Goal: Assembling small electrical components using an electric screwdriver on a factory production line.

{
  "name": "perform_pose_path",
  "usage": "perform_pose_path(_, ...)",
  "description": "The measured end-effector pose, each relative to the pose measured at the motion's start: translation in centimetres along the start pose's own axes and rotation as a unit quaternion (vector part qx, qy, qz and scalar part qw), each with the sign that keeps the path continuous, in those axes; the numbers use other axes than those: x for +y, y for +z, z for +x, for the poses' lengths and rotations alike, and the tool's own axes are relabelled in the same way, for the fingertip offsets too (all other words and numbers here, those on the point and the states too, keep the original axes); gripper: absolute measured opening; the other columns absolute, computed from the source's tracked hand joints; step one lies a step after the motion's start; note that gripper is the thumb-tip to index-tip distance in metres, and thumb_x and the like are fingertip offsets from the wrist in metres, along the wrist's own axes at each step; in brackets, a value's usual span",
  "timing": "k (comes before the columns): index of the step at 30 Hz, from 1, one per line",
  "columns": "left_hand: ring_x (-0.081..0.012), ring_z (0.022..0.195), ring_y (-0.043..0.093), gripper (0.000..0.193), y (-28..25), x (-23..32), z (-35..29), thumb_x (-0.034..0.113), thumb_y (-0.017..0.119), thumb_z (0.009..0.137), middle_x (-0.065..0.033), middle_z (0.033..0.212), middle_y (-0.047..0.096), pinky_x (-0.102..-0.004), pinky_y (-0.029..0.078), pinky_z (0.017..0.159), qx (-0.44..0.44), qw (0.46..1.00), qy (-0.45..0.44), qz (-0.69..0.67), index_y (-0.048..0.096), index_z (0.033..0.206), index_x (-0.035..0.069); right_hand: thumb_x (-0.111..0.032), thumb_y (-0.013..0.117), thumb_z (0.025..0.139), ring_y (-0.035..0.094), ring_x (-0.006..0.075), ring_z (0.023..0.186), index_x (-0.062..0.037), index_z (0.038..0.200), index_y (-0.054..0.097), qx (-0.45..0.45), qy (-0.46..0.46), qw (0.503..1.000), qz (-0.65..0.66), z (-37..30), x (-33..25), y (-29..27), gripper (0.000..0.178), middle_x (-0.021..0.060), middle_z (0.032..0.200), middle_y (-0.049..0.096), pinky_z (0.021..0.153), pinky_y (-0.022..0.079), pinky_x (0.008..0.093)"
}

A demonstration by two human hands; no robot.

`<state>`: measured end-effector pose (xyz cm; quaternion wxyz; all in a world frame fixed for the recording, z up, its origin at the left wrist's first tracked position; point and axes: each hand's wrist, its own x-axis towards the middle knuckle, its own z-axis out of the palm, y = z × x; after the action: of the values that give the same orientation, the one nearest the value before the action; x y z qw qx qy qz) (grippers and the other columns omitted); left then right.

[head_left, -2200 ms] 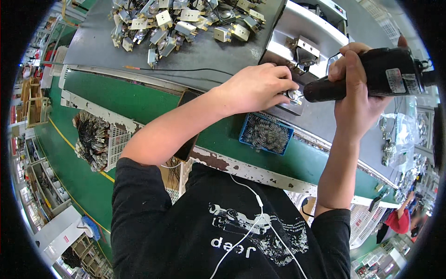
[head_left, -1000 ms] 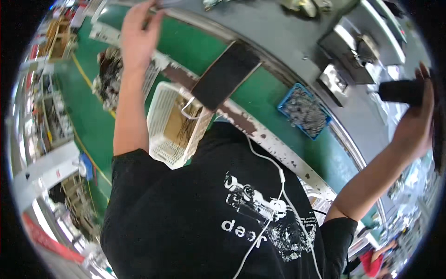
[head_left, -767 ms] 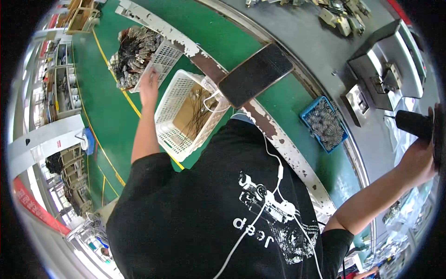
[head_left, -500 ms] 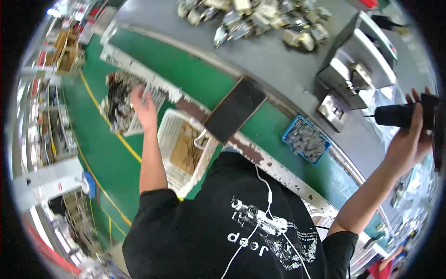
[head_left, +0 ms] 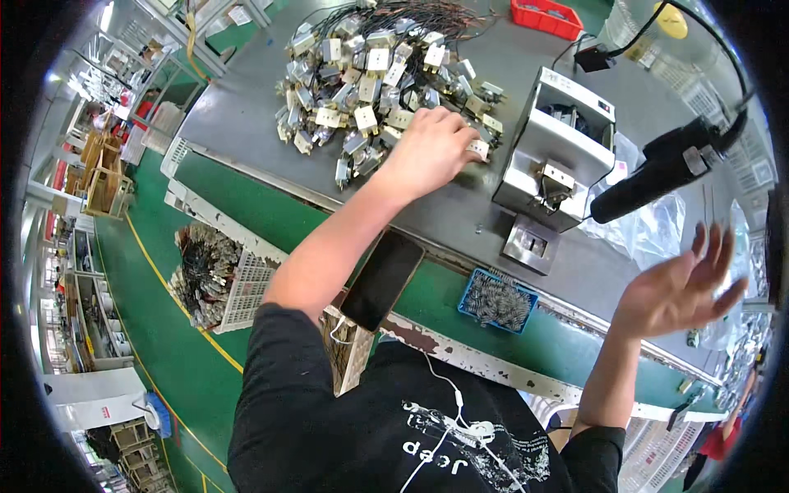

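My left hand (head_left: 429, 152) reaches over the near right side of a pile of small metal-and-cream wired parts (head_left: 366, 89). Its fingers are curled down onto one small cream-and-metal part (head_left: 478, 149); the palm hides some of the grip. Over the right end of the bench my right hand (head_left: 678, 287) is raised and holds nothing, its fingers spread. Above it hangs a black electric screwdriver (head_left: 649, 177) on a coiled black cable, clear of the fingers. Left of the screwdriver stands a grey metal machine (head_left: 551, 140), with a small metal fixture block (head_left: 531, 245) in front.
A blue tray of springs (head_left: 497, 302) sits at the bench's near edge. A phone (head_left: 383, 279) lies on the white rail before me. A red bin (head_left: 546, 18) stands at the back. Clear plastic bags (head_left: 649, 230) lie right of the machine. A white crate (head_left: 246, 289) stands lower left.
My left hand has moved from beside the crate up and right to the pile. My right hand has let go of the screwdriver and its fingers have spread. The view has shifted.
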<state>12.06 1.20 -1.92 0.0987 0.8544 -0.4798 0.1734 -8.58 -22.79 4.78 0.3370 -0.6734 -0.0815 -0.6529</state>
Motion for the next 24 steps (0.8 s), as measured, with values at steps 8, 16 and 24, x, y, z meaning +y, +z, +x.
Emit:
perform_pose_path(8, -0.0273, 0.100, 0.061, 0.053, -7.8, 10.9, -6.3, 0.047, 0.076, 0.077, -0.0068, 0.107, 0.060, -0.0429, 0.048, 0.089, 0.096, 0.949, 0.145, -0.263, 0.060, 0.112, 0.010, -0.027, 0.048, 0.105, 0.064, 0.0201, 0.104, 0.0045, 0.139, 0.047, -0.562, 0.429, 0.658, 0.259, -2.7, -2.4, 2.1, 0.046, 0.0174, 0.122, 0.065, 0.089, 0.051, 0.0327)
perform_pose_path(16, -0.0252, 0.095, 0.061, 0.046, -5.0, 5.7, -3.8, 0.044, 0.075, 0.077, -0.0054, 0.094, 0.061, -0.0405, 0.049, 0.086, 0.032, 0.947, 0.193, -0.255, 0.064, 0.109, 0.012, -0.010, 0.059, 0.098, 0.065, 0.0109, 0.077, 0.0029, 0.146, 0.044, -0.670, 0.441, 0.522, 0.291, 2.0, -2.0, -3.8, 0.051, 0.0069, 0.087, 0.071, 0.068, 0.051, 0.0247)
perform_pose_path(24, -0.0154, 0.058, 0.045, 0.039, -10.7, 6.7, -1.2, 0.028, 0.081, 0.067, 0.0046, 0.064, 0.039, -0.0303, 0.036, 0.055, 0.142, 0.942, 0.254, -0.169, 0.076, 0.103, 0.018, -0.033, 0.055, 0.102, 0.073, 0.0265, 0.082, 0.0098, 0.129, 0.056, -0.667, 0.536, 0.353, 0.377, 0.3, -1.4, -6.1, 0.051, 0.0170, 0.096, 0.073, 0.072, 0.055, 0.0362)
